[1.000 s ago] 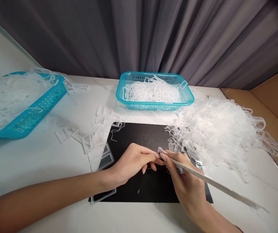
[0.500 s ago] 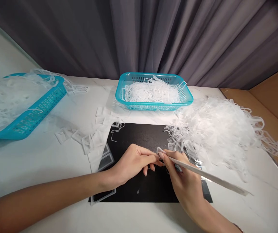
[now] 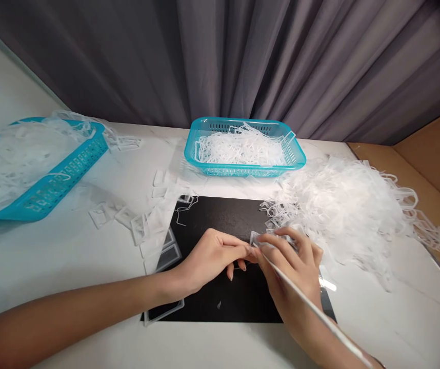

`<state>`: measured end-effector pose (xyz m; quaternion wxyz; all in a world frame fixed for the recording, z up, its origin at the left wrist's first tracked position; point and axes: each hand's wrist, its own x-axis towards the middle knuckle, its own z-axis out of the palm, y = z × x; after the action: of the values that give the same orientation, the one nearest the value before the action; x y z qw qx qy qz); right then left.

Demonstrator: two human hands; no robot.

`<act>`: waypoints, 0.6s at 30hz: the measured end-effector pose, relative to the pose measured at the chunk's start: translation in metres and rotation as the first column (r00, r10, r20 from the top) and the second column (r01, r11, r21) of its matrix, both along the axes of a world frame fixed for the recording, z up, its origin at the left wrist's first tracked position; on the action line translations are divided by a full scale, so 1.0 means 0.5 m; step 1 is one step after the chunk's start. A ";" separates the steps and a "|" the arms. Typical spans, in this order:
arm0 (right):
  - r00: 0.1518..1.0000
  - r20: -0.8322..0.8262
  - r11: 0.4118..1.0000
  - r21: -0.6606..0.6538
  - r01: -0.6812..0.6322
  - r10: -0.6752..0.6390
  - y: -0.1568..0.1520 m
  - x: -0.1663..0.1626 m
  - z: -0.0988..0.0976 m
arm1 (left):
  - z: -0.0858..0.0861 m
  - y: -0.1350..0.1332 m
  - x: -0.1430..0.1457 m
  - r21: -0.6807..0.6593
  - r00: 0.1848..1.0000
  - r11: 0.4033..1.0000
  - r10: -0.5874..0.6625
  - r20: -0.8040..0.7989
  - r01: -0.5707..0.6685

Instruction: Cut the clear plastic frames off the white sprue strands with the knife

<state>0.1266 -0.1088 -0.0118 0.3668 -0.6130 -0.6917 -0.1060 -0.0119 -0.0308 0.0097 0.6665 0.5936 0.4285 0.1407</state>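
My left hand [image 3: 212,256] rests on a black mat [image 3: 220,215] and pinches a small clear plastic piece [image 3: 254,237] between thumb and fingertips. My right hand [image 3: 291,271] meets it from the right, fingers curled on the same piece and around a thin white stick-like tool [image 3: 312,312] that slants back toward my wrist. Both hands touch at the piece, just left of a big heap of white plastic strips [image 3: 343,210].
A teal basket [image 3: 200,134] of white strips stands behind the mat. A second teal basket [image 3: 58,179], piled with clear scrap, sits at far left. Loose clear frames [image 3: 143,225] lie left of the mat. A cardboard box wall [image 3: 427,169] is at right, a grey curtain behind.
My right hand has turned, so the tool's free end swung from pointing right toward the lower right along my wrist. Its fingers now reach over the piece. The left hand has stayed put.
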 end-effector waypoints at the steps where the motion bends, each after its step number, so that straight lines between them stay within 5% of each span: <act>1: 1.000 0.024 1.000 0.012 -0.009 0.009 -0.001 0.000 -0.002 | -0.001 0.000 -0.001 0.004 1.000 1.000 -0.002 0.007 0.002; 9: 0.980 -0.159 0.987 -0.090 -0.135 0.119 -0.008 0.002 -0.006 | -0.006 0.004 -0.003 -0.060 0.996 0.997 -0.045 0.082 0.050; 18: 0.984 -0.117 0.986 -0.079 -0.144 0.134 -0.008 0.004 -0.008 | 0.007 0.008 -0.001 -0.128 0.991 0.991 -0.025 0.128 0.041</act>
<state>0.1284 -0.1129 -0.0157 0.3840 -0.5836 -0.7153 -0.0156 -0.0124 -0.0269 0.0132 0.7320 0.5456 0.3838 0.1386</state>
